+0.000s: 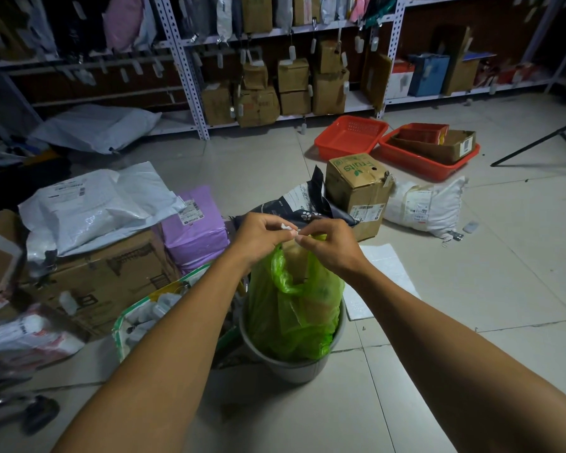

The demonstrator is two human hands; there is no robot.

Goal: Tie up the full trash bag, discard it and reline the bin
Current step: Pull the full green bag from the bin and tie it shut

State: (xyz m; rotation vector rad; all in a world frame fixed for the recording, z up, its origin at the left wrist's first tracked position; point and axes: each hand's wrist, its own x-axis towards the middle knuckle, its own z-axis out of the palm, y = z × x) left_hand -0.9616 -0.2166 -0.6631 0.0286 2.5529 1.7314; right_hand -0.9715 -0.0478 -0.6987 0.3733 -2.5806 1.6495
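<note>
Nearest, 2 bare forearms reach out to where the left hand [262, 236] and right hand [326, 245] meet, each with fingers curled and pinching a small white bit at the gathered top of the green trash bag [294, 302], though what that bit is cannot be told. The thin, crinkled, translucent bag hangs directly below both hands, its bulging bottom inside the round grey bin [299, 364] on the tiled floor [438, 354]. Judging by this, tying is only underway; discarding and relining remain.
</note>
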